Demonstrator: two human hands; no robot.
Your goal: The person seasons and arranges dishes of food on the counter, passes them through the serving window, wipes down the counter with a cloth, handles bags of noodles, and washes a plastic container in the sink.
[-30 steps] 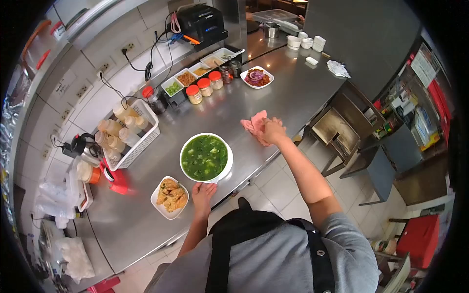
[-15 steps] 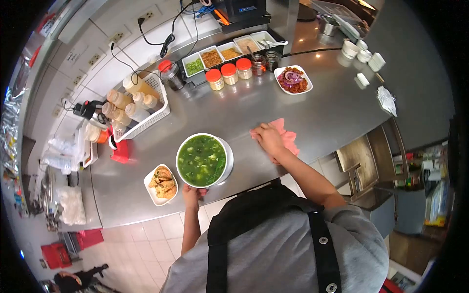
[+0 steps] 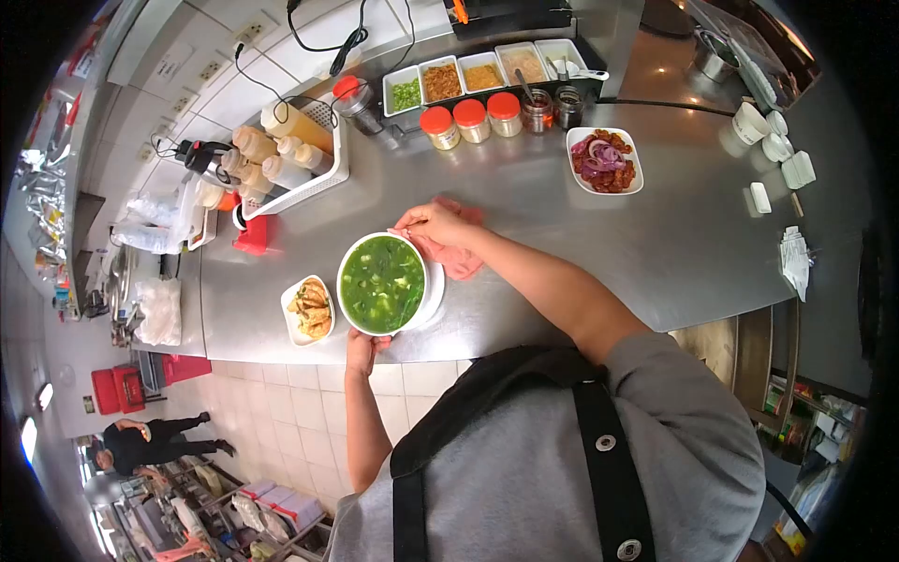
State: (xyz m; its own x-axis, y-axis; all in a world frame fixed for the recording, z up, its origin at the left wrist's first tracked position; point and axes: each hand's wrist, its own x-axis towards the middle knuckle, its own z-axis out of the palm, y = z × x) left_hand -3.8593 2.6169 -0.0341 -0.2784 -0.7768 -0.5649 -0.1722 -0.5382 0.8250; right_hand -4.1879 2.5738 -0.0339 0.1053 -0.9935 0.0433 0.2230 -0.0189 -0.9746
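Note:
A white bowl of green soup with leafy greens and pale chunks is near the counter's front edge. My left hand grips its near side, fingers curled at the rim. My right hand is closed on a pink cloth, with its fingertips at the bowl's far right rim. The rest of the cloth trails onto the counter. A white curved surface shows right of the bowl; I cannot tell whether it is a plate or the bowl's side. Left of the bowl sits a white dish of golden fried pieces.
A square dish of glazed pieces with purple onion stands at the back right. Red-lidded jars and topping trays line the back. A white basket of bottles is at back left. Another person is beyond the counter's left end.
My right hand has moved left with the pink cloth, from the counter to the bowl's rim. My left hand stays on the bowl. The view has shifted, showing more of another person.

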